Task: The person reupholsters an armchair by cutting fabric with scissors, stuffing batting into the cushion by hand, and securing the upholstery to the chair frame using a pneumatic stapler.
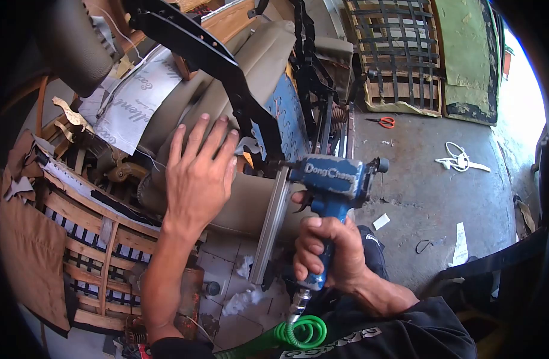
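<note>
My right hand is wrapped round the grip of a blue pneumatic impact driver marked DongCheng. Its nose points left at the black metal frame of a recliner mechanism. A coiled green air hose hangs from the handle's base. My left hand lies with fingers stretched over the beige upholstered seat part, close to a grey metal piece at the frame. A pale metal rail runs down beside the driver. Whether the driver's tip touches a bolt, I cannot tell.
Wooden frames with black webbing stand at the upper right; another slatted frame lies lower left. Red-handled scissors, a white cord and paper scraps lie on the concrete floor. White stuffing sits on the tiles.
</note>
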Demonstrator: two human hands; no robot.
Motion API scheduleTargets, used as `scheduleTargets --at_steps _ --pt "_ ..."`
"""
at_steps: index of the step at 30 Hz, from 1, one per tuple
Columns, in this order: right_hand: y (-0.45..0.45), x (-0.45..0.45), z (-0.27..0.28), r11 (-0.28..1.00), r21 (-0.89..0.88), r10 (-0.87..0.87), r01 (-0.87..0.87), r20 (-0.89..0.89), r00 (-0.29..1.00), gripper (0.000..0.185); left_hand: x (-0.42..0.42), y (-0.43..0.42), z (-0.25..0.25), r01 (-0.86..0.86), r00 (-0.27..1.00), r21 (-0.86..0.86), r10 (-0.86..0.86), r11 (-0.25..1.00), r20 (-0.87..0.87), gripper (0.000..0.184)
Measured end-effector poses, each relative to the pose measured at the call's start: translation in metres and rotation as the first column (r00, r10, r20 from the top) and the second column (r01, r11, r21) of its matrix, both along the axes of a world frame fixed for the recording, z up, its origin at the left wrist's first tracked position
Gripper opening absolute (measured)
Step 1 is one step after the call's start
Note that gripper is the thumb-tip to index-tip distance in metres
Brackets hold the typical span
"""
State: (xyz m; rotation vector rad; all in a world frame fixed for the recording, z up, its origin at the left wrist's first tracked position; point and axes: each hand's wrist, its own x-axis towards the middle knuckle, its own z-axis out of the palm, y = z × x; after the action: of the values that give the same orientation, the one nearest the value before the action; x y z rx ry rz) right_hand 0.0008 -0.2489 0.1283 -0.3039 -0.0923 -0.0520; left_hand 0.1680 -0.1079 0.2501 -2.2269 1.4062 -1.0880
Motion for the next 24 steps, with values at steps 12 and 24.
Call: scheduleTargets --at_steps 12,24 --pt "-0.075 -0.053 -0.052 0.963 -0.004 -0.269 0.27 0.054 0.962 0.053 -0.029 0.029 -0.013 -0.028 0.999 -0.337 0.039 0.941 0.026 0.047" --pt "-0.108 -0.156 -0.159 0.647 -0.266 -0.762 0.715 -0.26 0.593 0.048 -0.016 0.078 -0.087 0.104 0.949 -0.955 -0.315 0.279 0.012 0.041"
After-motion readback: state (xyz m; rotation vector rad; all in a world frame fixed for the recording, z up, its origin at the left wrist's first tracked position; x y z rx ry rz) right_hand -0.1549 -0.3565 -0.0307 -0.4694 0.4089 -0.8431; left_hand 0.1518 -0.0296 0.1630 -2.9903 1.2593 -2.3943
